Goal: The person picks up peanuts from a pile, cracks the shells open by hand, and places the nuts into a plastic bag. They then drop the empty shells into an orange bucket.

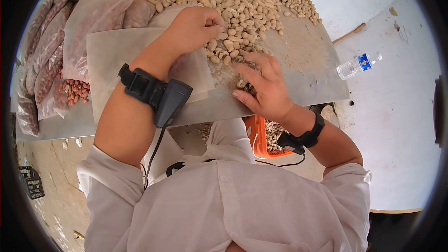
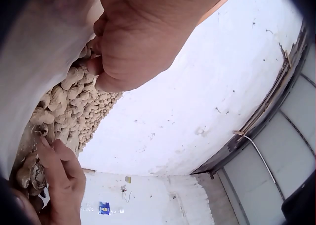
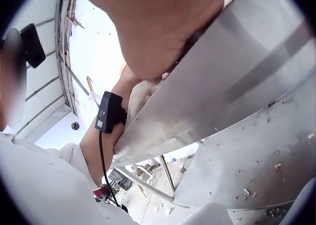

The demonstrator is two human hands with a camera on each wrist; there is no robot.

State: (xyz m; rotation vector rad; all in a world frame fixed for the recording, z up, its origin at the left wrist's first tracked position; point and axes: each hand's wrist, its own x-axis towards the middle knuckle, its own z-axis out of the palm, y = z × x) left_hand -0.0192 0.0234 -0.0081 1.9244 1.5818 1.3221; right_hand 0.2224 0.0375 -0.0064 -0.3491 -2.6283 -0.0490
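L. hand curls beside peanut pods on counter, ahead of R. hand, its fingers parted around shells, both grips unclear; pods prob. light, stiff, brittle, best pinched mid-body.

1. On the table — peanuts at one o'clock, filled bags at ten.
2. Beyond its edge, a bottle at three o'clock.
3. Below — bucket holding shells at five o'clock, crate at eight.
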